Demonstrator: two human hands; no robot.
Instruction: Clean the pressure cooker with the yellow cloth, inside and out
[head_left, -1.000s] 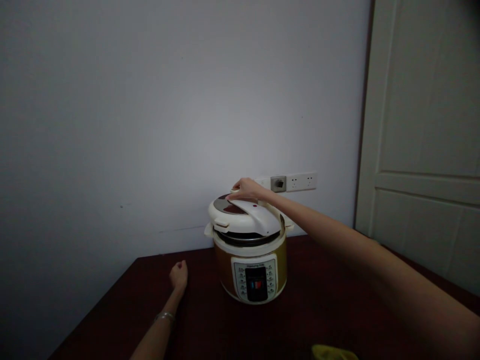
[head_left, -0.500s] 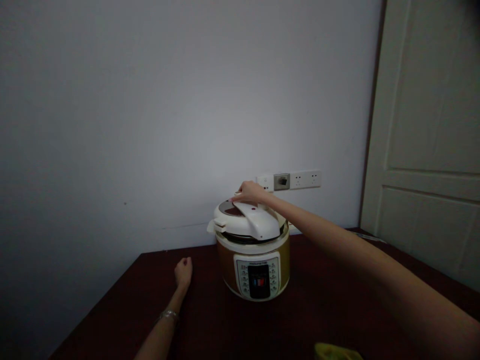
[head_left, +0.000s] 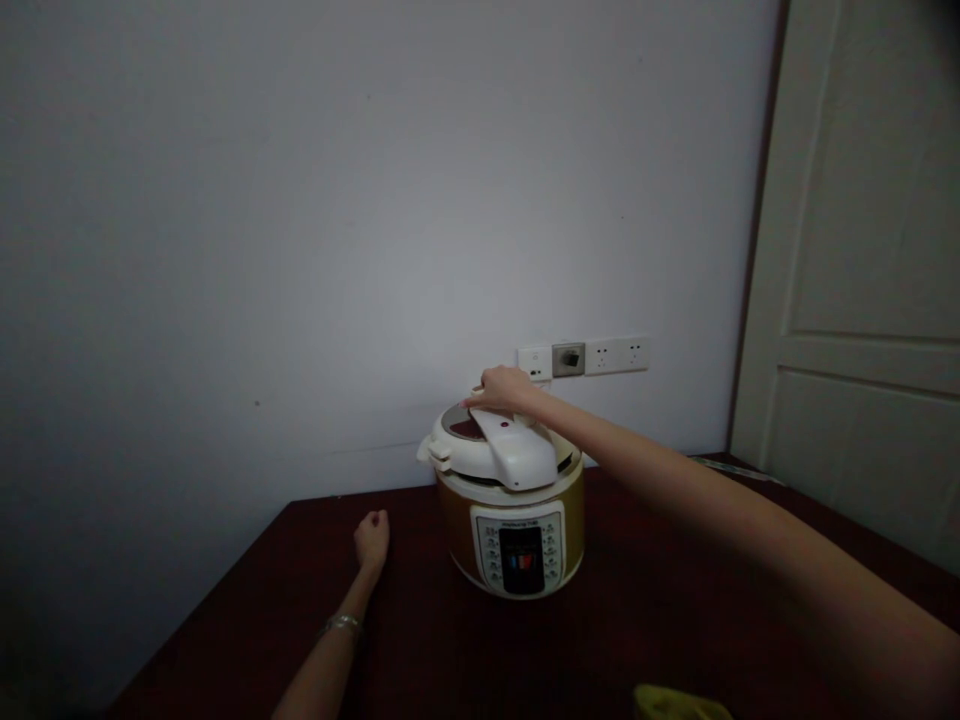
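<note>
A gold and white electric pressure cooker [head_left: 517, 525] stands on the dark red table [head_left: 660, 620] near the wall. Its white lid [head_left: 495, 450] with a long handle lies flat on the pot. My right hand [head_left: 506, 390] reaches across and grips the far end of the lid handle, fingers curled around it. My left hand [head_left: 373, 538] rests on the table to the left of the cooker, fingers loosely curled with nothing visible in them; a bracelet sits on that wrist.
A white socket strip [head_left: 583, 357] with a plug is on the wall just behind the cooker. A white door [head_left: 870, 280] stands at the right. A yellow object [head_left: 679, 704] peeks in at the bottom edge.
The lid, tilted up a second ago with a gap over the pot, has come down flat onto the cooker under my right hand. My left hand stays put.
</note>
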